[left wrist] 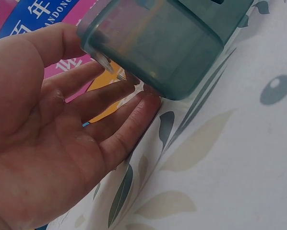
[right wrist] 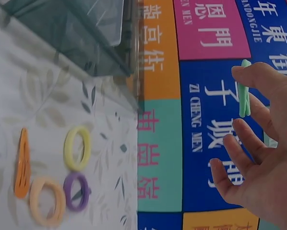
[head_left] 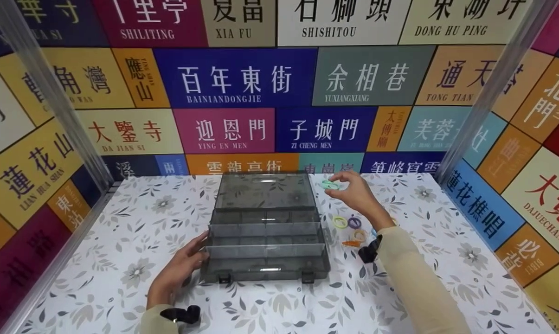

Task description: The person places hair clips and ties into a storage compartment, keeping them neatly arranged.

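A smoky grey, see-through plastic box (head_left: 265, 269) with dividers stands on the table, its lid (head_left: 265, 191) raised at the back. My left hand (head_left: 181, 266) rests against the box's left side. In the left wrist view, the thumb and the loosely extended fingers (left wrist: 126, 127) touch the box's end wall (left wrist: 153, 52). To the right of the lid, my right hand (head_left: 353, 192) pinches a mint green hair clip (right wrist: 244, 91) between thumb and index finger, up off the table. The other fingers of that hand spread loosely, holding nothing.
Right of the box, on the leaf-patterned tablecloth (head_left: 135, 273), lie an orange snap clip (right wrist: 22, 165) and a yellow hair tie (right wrist: 77, 148). Beside them are purple (right wrist: 77, 191) and peach (right wrist: 47, 201) hair ties. My right forearm partly covers more small items. A colourful sign-covered wall (head_left: 233, 76) stands behind.
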The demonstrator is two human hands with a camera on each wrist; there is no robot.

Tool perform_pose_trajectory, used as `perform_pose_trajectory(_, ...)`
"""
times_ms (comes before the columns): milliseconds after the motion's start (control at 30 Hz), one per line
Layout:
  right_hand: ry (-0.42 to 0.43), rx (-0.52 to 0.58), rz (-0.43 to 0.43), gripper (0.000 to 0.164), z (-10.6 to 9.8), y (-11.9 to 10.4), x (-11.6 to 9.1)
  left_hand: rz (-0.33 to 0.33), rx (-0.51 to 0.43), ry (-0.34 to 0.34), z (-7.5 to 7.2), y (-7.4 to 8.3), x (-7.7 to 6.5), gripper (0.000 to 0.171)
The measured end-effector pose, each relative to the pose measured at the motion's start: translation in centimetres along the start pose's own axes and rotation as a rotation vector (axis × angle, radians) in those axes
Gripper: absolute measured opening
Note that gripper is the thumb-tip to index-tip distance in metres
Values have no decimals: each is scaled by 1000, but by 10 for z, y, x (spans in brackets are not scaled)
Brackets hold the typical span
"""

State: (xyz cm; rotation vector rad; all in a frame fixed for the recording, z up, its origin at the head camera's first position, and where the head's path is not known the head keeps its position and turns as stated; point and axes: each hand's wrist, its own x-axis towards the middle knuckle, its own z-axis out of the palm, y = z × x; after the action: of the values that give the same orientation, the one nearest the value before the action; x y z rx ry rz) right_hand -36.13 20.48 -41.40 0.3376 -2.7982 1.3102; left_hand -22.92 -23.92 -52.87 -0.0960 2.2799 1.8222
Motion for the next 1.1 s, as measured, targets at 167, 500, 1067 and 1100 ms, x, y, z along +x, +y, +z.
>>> perform_pose_trajectory(167,-33,-5,-37,36,15,-17,9,1,0,5,0,1,-1,63)
perform_pose_trajectory(500,-68,18,-76,29,52,-46,20,1,-10,22,1,-1,-1,63)
perform_pose_trajectory(1067,-147,79,-120,28,113,-70,23,70,-32,6,2,0,-3,63)
perform_pose_trajectory(1100,-155,83,-118,28,116,-72,23,69,-33,13,2,-1,-3,63)
